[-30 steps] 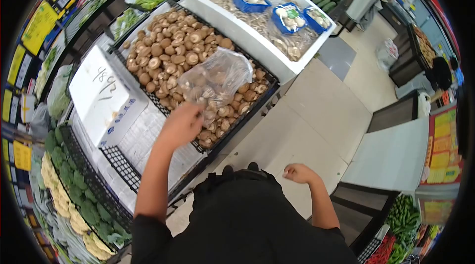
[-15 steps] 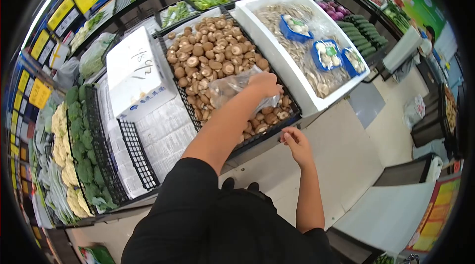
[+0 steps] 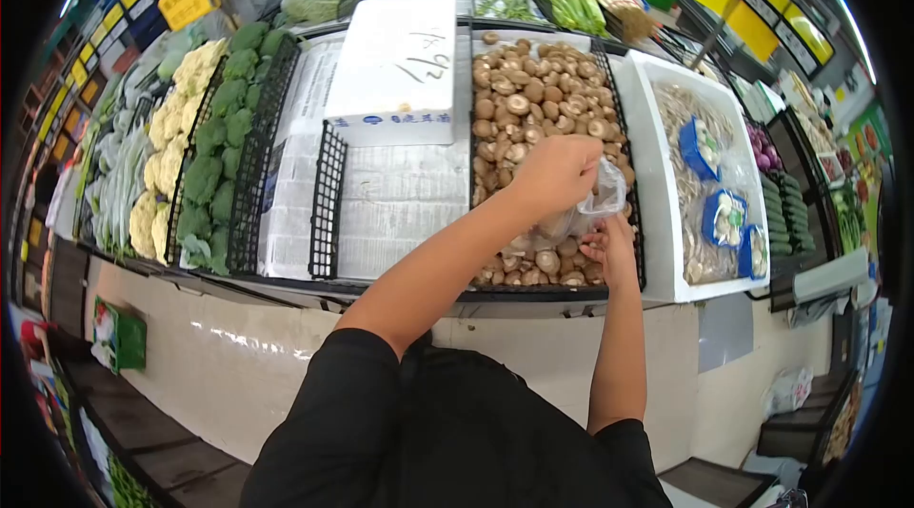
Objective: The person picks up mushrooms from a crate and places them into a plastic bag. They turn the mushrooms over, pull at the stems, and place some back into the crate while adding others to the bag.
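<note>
Left hand (image 3: pixel 557 175) clenches a crumpled clear plastic bag (image 3: pixel 594 205) over the black wire crate (image 3: pixel 619 127) of brown mushrooms (image 3: pixel 528 103). Right hand (image 3: pixel 609 243) touches the bag's underside, grip unclear.

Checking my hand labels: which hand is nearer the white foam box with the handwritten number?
Left. The left hand grips the clear bag over the mushrooms, just right of the white foam box; the right hand is lower and farther right, at the bag's bottom.
</note>
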`<control>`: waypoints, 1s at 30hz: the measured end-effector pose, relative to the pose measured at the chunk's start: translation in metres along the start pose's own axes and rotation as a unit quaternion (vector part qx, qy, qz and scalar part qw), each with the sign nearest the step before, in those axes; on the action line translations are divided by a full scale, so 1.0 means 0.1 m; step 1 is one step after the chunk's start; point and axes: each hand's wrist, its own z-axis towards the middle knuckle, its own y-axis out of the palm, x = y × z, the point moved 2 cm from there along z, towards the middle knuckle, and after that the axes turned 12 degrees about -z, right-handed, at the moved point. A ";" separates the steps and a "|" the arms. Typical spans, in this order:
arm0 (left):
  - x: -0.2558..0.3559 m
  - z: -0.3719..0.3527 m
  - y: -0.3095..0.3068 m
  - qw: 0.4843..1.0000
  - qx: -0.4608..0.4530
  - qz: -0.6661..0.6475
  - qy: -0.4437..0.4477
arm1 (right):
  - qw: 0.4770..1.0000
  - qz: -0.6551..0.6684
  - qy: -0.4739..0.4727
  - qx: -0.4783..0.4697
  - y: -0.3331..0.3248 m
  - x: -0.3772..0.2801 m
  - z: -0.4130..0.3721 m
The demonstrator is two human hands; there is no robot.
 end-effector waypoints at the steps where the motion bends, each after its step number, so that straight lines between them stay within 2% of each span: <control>1: 0.05 0.06 -0.12 1.000 0.013 -0.005 0.012 | 1.000 0.004 -0.017 -0.012 0.08 -0.07 0.07; 5: 0.37 0.17 -0.73 0.996 0.052 -0.040 0.066 | 0.993 0.072 -0.089 -0.028 0.50 -0.68 -0.08; 10: 0.48 0.06 -1.50 0.999 0.010 -0.038 -0.001 | 0.982 -0.006 -0.092 -0.164 0.83 -0.98 -0.09; 13: 0.38 -0.09 -1.71 0.998 -0.030 -0.050 -0.029 | 0.983 -0.019 -0.041 -0.176 1.35 -1.24 -0.29; 15: 0.27 -0.18 -1.82 0.994 -0.064 -0.070 -0.045 | 0.980 -0.042 -0.007 -0.194 1.57 -1.06 -0.14; 19: 0.01 -0.46 -2.06 0.990 -0.088 -0.065 -0.090 | 0.967 -0.163 -0.027 -0.196 2.05 -0.81 -0.03; 21: -0.03 -0.67 -2.20 0.985 -0.091 -0.058 -0.131 | 0.972 -0.131 -0.035 -0.190 2.16 -0.63 0.06; 25: -0.25 -1.22 -2.40 0.974 -0.045 -0.086 -0.206 | 0.981 -0.095 -0.057 -0.157 2.31 -0.56 -0.03; 27: -0.40 -1.56 -2.39 0.954 0.001 -0.144 -0.265 | 0.981 -0.099 -0.073 -0.147 2.30 -0.47 -0.03; 30: -0.51 -1.94 -2.36 0.904 0.077 -0.220 -0.358 | 0.984 -0.111 -0.043 -0.136 2.26 -0.47 -0.18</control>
